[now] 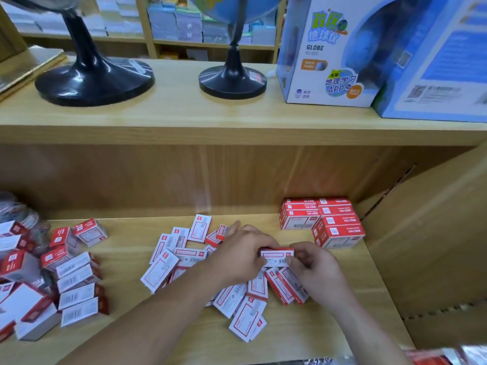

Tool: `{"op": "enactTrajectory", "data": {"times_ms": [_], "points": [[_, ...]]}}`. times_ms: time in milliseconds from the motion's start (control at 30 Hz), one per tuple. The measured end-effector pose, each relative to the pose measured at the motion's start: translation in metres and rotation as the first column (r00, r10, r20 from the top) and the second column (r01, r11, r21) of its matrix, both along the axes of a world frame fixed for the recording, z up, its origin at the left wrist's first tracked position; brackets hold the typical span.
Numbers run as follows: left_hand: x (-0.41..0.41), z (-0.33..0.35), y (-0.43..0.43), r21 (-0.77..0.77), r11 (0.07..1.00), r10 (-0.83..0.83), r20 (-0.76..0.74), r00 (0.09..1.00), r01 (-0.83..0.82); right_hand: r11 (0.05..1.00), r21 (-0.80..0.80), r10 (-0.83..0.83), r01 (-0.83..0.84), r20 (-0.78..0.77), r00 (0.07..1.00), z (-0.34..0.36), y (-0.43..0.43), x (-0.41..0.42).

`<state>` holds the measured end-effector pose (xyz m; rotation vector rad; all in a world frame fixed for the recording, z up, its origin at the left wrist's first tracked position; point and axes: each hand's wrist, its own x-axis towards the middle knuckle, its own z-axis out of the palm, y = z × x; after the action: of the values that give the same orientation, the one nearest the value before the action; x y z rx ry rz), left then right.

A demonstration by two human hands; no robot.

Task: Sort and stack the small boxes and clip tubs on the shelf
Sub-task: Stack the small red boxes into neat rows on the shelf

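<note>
Both hands hold one small red-and-white box (276, 257) above a loose heap of the same boxes (168, 264) on the lower wooden shelf (126, 248). My left hand (243, 252) grips its left end and my right hand (315, 267) pinches its right end. A neat stack of red boxes (322, 219) stands at the back right of the shelf. More red-and-white boxes (76, 285) lie jumbled at the left. A clear tub of clips (15, 212) shows at the far left, blurred.
The upper shelf carries two black globe stands (92, 77) (233, 80) and a blue-and-white globe carton (329, 51). A brown cardboard wall (432, 246) closes the right side. Something red and blurred (434, 356) lies at the bottom right.
</note>
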<state>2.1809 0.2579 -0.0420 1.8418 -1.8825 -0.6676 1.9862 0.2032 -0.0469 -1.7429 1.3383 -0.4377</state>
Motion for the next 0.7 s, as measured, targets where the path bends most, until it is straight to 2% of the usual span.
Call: {"op": "enactTrajectory", "data": {"times_ms": [100, 200, 233, 300, 367, 467, 533, 700], "points": [[0.006, 0.002, 0.004, -0.095, 0.986, 0.131, -0.051, 0.99, -0.136, 0.998, -0.044, -0.038, 0.043, 0.103, 0.994, 0.008, 0.007, 0.001], [0.009, 0.011, 0.018, -0.217, 0.917, 0.328, -0.062, 0.943, -0.334, 0.988, -0.102, -0.089, 0.116, 0.24, 0.967, 0.022, 0.016, 0.008], [0.005, 0.016, 0.024, -0.183, 0.919, 0.326, -0.14, 0.935, -0.348, 0.984, -0.085, -0.121, 0.154, 0.312, 0.942, 0.027, 0.018, 0.013], [-0.01, 0.027, 0.034, -0.044, 0.961, 0.241, -0.347, 0.906, -0.272, 0.979, -0.03, -0.171, 0.204, 0.428, 0.887, 0.036, 0.023, 0.023], [-0.024, 0.03, 0.039, -0.068, 0.969, 0.184, -0.434, 0.882, -0.236, 0.987, 0.016, -0.147, 0.158, 0.482, 0.864, 0.042, 0.029, 0.031], [-0.024, 0.031, 0.046, -0.052, 0.911, 0.308, -0.576, 0.758, -0.409, 1.0, 0.027, -0.014, 0.0, 0.525, 0.851, 0.047, 0.036, 0.034], [-0.019, 0.031, 0.05, 0.025, 0.904, 0.331, -0.67, 0.664, -0.427, 0.999, -0.025, 0.047, -0.04, 0.492, 0.869, 0.048, 0.035, 0.033], [-0.009, 0.029, 0.06, 0.12, 0.878, 0.372, -0.781, 0.502, -0.464, 0.996, 0.083, -0.062, 0.029, 0.434, 0.899, 0.043, 0.029, 0.036]]}}
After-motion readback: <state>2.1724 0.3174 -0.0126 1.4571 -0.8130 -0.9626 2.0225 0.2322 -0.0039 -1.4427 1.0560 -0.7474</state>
